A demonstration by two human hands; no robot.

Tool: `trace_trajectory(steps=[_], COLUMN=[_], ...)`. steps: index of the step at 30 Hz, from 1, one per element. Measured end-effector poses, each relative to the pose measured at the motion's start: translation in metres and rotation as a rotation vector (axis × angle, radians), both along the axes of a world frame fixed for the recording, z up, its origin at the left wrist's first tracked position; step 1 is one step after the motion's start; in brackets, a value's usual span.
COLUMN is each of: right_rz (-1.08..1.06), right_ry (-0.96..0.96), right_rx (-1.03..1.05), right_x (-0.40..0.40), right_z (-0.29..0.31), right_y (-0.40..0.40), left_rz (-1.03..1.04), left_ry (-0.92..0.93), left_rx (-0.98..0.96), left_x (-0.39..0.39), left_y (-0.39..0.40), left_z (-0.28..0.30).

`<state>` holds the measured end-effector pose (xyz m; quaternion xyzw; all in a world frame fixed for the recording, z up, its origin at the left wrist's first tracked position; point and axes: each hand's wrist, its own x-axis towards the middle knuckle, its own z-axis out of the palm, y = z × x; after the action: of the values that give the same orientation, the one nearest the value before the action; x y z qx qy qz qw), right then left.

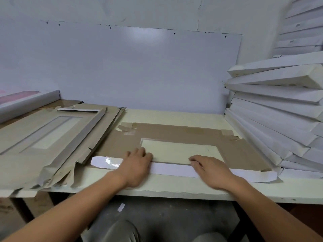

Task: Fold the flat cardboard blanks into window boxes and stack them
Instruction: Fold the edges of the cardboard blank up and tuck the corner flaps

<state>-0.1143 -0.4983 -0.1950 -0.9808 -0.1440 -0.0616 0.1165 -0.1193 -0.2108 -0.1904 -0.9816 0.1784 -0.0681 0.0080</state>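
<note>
A flat cardboard blank (174,131) lies brown side up in the middle of the table, with a rectangular window cut out of it. Its near flap (171,169) is folded over toward the window and shows its white side. My left hand (137,165) presses flat on the left part of this flap, fingers reaching the window's edge. My right hand (209,167) presses on the flap further right, fingers pointing left. A pile of more flat blanks (52,135) lies to the left. Folded white boxes (283,109) are stacked at the right.
The pale table (166,187) ends at a front edge close to my body. A white wall panel (139,67) stands behind it. At the far left lies a white box with a pink face (22,100). A scrap of paper (121,207) lies on the floor.
</note>
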Motion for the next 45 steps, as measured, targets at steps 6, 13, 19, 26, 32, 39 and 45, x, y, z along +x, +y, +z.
trace_trajectory(steps=[6, 13, 19, 26, 32, 39, 45], right_rz=[0.084, -0.131, -0.053, 0.138, 0.087, -0.168, -0.009], right_ry=[0.206, 0.276, 0.01, 0.418, 0.67, 0.928, 0.909], right_rx=[-0.113, -0.188, -0.06, -0.128, 0.151, 0.973, 0.948], right_x=[0.009, 0.008, -0.021, -0.028, -0.017, 0.007, 0.031], right_z=[-0.014, -0.01, 0.013, 0.051, 0.052, 0.03, 0.038], right_y=[0.045, -0.056, -0.117, -0.092, 0.002, 0.112, 0.117], left_rz=[-0.172, 0.1, 0.158, 0.026, -0.405, -0.303, -0.255], left_ry=[0.309, 0.336, 0.203, -0.175, -0.262, -0.217, -0.113], left_rx=[-0.054, 0.01, 0.045, 0.008, -0.073, 0.164, 0.264], left_x=[0.001, 0.013, 0.012, -0.03, -0.094, -0.121, -0.101], left_y=[-0.053, 0.046, 0.062, 0.0, -0.057, -0.08, -0.042], left_z=[-0.01, -0.002, -0.004, 0.022, 0.03, -0.001, 0.006])
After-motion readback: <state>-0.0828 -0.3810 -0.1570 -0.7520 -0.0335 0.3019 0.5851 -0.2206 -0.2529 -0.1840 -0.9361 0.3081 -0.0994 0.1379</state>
